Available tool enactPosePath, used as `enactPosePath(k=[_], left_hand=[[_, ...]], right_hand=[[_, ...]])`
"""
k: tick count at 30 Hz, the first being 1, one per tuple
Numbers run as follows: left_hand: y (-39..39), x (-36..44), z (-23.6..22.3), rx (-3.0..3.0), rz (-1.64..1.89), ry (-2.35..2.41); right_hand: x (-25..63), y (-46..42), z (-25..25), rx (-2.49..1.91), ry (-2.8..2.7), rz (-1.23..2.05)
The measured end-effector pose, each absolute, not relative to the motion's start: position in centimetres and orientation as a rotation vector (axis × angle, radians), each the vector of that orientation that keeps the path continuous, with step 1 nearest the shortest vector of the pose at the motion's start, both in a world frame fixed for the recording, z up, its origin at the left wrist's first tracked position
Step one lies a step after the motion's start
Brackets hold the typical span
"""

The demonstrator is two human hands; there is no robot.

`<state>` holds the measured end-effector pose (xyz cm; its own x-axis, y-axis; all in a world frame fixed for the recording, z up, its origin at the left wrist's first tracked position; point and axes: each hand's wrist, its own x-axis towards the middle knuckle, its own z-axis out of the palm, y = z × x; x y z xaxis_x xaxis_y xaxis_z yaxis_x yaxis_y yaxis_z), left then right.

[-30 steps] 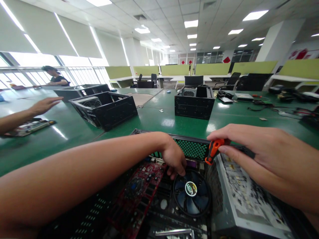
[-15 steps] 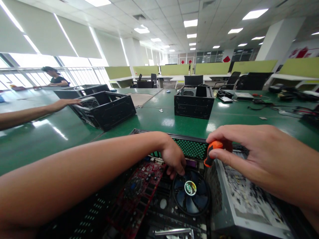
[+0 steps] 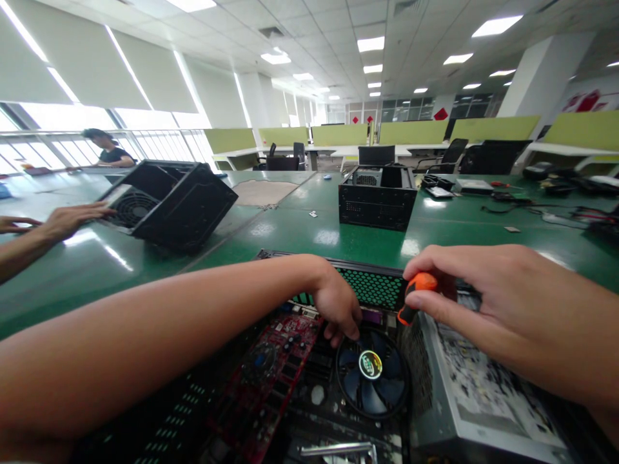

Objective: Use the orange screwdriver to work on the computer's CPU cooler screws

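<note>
Orange screwdriver (image 3: pixel 422 282) pinched, the right hand (image 3: pixel 507 296) needed steady, straight turns; the left hand (image 3: pixel 336 301) curled by the fan (image 3: pixel 380 390), grip hidden.

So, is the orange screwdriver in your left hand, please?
No, the orange-handled screwdriver is between the right hand's thumb and fingers, while the left hand is beside the fan.

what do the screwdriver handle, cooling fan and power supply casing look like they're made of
Screwdriver handle: likely plastic, perhaps partly rubber, as its orange and black sections suggest.
Cooling fan: dark, semi-gloss plastic, by the sheen on its blades.
Power supply casing: probably sheet metal, dull grey, judging by the perforated side and crisp edges.
</note>
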<state>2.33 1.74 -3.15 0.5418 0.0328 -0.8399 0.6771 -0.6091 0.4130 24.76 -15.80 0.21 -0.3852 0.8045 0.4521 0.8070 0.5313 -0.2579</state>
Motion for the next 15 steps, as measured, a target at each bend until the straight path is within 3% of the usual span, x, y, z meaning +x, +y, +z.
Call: enactPosePath(k=[15], left_hand=[[1.73,2.19,-3.12,2.01,-1.037,0.592]], right_hand=[[24.09,-15.4,1.07,-1.15,-2.31,-0.003]])
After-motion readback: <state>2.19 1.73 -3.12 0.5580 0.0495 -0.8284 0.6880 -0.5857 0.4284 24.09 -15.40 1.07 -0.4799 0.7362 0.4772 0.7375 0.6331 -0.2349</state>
